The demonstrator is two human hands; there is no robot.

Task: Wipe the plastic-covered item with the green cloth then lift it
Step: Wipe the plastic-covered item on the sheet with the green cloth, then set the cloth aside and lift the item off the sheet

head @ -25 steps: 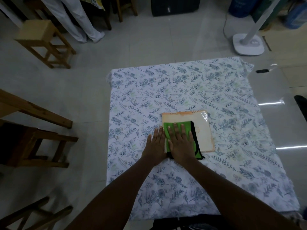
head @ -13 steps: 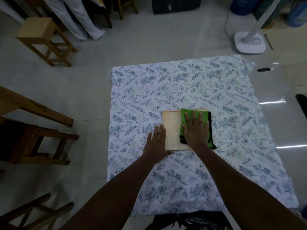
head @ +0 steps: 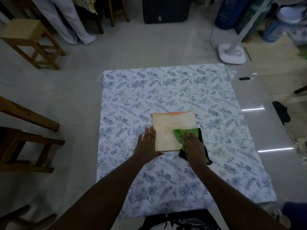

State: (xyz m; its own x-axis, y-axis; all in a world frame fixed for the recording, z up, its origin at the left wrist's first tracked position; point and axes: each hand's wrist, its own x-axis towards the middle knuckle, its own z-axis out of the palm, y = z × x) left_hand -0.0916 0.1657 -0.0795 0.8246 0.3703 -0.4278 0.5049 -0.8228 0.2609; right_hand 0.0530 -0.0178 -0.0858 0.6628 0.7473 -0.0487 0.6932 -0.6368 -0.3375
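Note:
A pale, plastic-covered calendar (head: 167,128) with an orange top edge lies flat on the floral sheet (head: 166,90). My right hand (head: 193,143) presses flat on a green cloth (head: 178,134) with a black edge, over the calendar's near right corner; part of the cloth hangs off onto the sheet. My left hand (head: 147,141) lies flat against the calendar's left edge, fingers together, thumb tucked under the near corner.
The sheet is spread on a pale tiled floor. Wooden stools (head: 31,42) and benches (head: 25,130) stand to the left. A white fan base (head: 231,53) and a dark box (head: 166,10) sit beyond the sheet. A dark sandal (head: 282,112) lies at the right.
My right hand and the cloth slid from the calendar's near left up to its far right, then back down to the near right corner. My left hand stayed at the left edge.

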